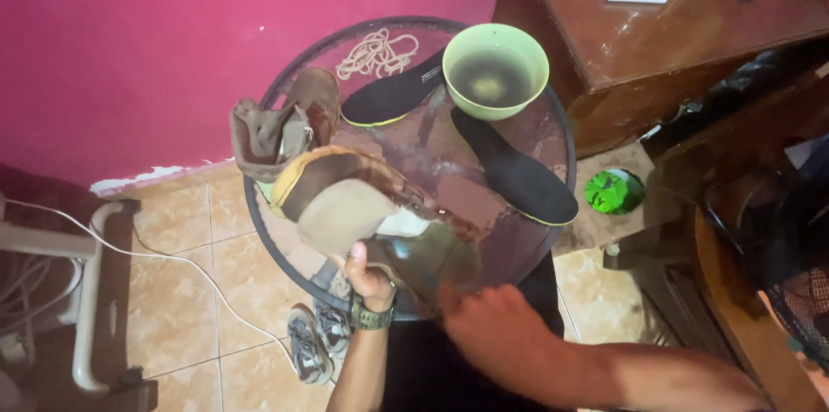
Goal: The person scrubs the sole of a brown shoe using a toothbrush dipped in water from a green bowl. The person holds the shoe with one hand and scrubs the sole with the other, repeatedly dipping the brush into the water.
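Observation:
My left hand (pixel 369 276), with a watch on its wrist, grips a worn brown boot (pixel 363 205) by the toe end and holds it tilted above a round glass table (pixel 553 131). My right hand (pixel 488 321) is blurred, just right of the boot's toe, near or touching it; what it holds cannot be made out. A second brown boot (pixel 285 127) lies on the table's left side. Two black insoles (pixel 393 94) (pixel 515 172) rest on the glass, either side of a green bowl (pixel 496 71) of murky water. A pile of pale laces (pixel 376 53) lies at the table's far edge.
A dark wooden desk (pixel 682 28) with papers stands at the back right against a magenta wall (pixel 173 32). A green lid (pixel 614 192) lies on the floor. A sandalled foot (pixel 315 339) shows on the tiles. A white cable (pixel 164 248) and white frame (pixel 86 291) are at left.

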